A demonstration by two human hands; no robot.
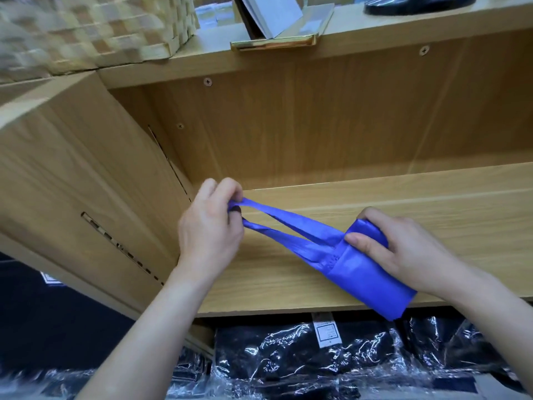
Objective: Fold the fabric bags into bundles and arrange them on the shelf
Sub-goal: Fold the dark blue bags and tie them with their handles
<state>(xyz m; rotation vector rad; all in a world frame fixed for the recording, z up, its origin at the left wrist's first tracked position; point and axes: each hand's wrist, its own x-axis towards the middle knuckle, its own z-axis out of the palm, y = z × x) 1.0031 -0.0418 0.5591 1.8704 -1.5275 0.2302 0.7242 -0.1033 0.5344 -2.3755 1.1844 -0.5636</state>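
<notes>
A blue fabric bag (pixel 364 272) is folded into a long narrow bundle and lies slanted across the front of a wooden shelf board (pixel 403 203). My right hand (pixel 403 246) grips the bundle's upper end, thumb on top and fingers curled behind it. The bag's two handle straps (pixel 277 223) stretch taut to the left. My left hand (pixel 210 226) pinches the strap ends between its curled fingers, close to the shelf's left side wall.
The shelf compartment has a wooden back panel (pixel 317 125) and a left side wall (pixel 86 183). Above stand a woven basket (pixel 86 27), an open box (pixel 277 27) and a dark shoe (pixel 418 4). Below lie several black items in clear plastic wrap (pixel 302 356).
</notes>
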